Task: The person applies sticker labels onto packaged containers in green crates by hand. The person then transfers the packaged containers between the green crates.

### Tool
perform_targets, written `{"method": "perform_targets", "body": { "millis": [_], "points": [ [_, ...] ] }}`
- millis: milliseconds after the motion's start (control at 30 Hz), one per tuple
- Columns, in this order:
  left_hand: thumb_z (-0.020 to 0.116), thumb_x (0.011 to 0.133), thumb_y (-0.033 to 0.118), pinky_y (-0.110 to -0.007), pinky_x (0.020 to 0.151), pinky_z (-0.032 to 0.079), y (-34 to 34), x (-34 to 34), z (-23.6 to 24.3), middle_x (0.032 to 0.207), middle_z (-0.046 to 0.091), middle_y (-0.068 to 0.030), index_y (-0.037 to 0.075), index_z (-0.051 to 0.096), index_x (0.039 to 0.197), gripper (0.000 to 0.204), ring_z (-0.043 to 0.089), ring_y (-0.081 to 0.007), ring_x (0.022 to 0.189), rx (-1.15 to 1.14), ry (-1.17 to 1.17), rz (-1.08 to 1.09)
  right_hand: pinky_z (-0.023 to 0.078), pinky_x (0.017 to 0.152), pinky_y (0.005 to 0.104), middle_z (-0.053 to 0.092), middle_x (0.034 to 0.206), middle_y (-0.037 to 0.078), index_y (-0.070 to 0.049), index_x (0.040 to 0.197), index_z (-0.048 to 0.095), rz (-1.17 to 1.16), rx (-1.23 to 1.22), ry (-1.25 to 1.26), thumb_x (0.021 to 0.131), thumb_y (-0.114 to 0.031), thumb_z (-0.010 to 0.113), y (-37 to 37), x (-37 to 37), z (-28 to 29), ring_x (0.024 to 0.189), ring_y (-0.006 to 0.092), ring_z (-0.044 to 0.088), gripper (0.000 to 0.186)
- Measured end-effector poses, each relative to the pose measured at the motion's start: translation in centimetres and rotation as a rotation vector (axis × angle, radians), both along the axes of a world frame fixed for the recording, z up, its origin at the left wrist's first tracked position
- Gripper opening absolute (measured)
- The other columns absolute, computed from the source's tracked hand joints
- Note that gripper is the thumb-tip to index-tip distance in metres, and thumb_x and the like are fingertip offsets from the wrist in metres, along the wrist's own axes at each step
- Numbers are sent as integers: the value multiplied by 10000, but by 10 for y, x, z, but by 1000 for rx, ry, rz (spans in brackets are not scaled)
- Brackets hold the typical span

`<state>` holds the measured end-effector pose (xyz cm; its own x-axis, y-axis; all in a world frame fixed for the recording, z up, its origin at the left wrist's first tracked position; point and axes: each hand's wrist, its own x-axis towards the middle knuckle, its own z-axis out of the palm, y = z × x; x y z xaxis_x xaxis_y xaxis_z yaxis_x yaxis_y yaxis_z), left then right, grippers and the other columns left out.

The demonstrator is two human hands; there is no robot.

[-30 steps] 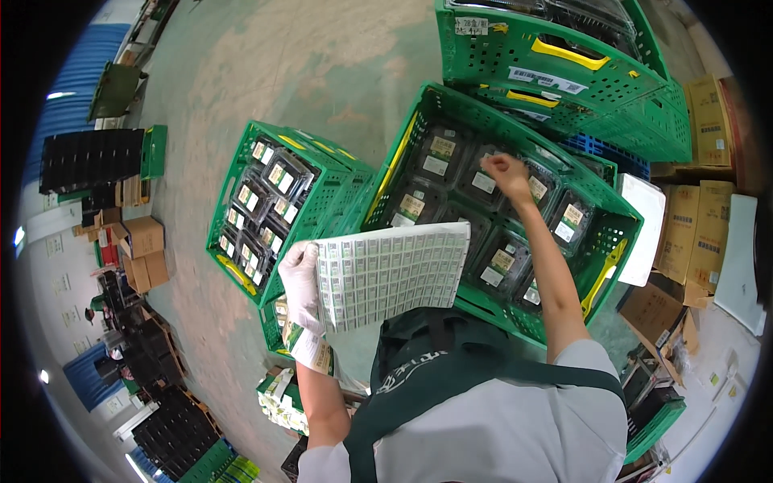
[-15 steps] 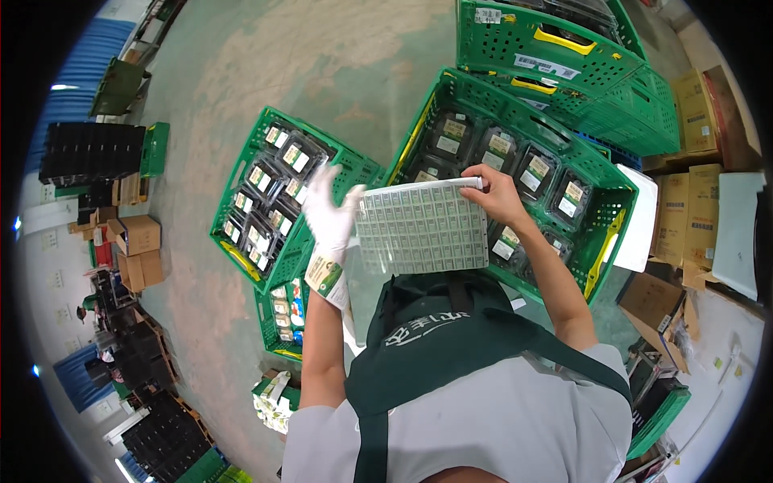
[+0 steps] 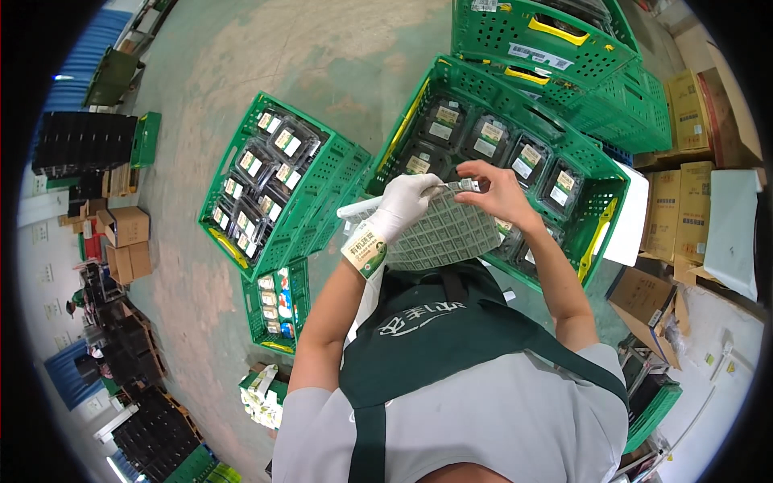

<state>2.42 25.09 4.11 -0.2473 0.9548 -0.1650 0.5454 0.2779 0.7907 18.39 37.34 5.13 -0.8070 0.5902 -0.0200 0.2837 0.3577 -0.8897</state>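
Observation:
A sheet of small printed labels (image 3: 439,233) hangs in front of my apron, bent and tilted. My left hand (image 3: 405,205), in a white glove, is closed on the sheet's upper edge. A strip of larger labels (image 3: 369,251) is stuck round the wrist of that glove. At the sheet's upper right corner, the bare fingers of my right hand (image 3: 501,196) pinch a small label (image 3: 469,185); whether it is fully off the sheet I cannot tell. Beyond the hands, a green crate (image 3: 605,229) holds dark clear-lidded boxes (image 3: 527,161) with labels on their lids.
To the left, another green crate (image 3: 217,181) is filled with labelled boxes, with a smaller green crate (image 3: 278,346) of packs nearer me. Stacked green crates (image 3: 555,60) stand at the far right. Cardboard cartons (image 3: 680,209) line the right side.
My left hand, open beside the sheet before, has moved right and closed on its upper edge. My right hand's fingers have shifted at the corner, and the sheet now tilts and bends.

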Motion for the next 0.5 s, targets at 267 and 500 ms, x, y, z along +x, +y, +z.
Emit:
{"method": "perform_targets", "body": {
  "millis": [267, 500],
  "points": [
    [569, 828, 169, -408, 627, 459, 8, 14, 21, 741, 615, -150, 66, 621, 853, 118, 596, -335, 730, -70, 235, -127, 478, 629, 300, 662, 800, 73, -27, 909, 639, 111, -48, -73, 705, -158, 723, 17, 18, 2, 668, 177, 597, 256],
    [568, 829, 242, -418, 650, 470, 19, 29, 28, 725, 624, -142, 79, 624, 832, 173, 609, -328, 712, -78, 390, -212, 493, 604, 332, 627, 748, 12, -94, 853, 654, 265, 234, 18, 671, -200, 726, 34, 27, 9, 779, 204, 552, 222]
  ]
}}
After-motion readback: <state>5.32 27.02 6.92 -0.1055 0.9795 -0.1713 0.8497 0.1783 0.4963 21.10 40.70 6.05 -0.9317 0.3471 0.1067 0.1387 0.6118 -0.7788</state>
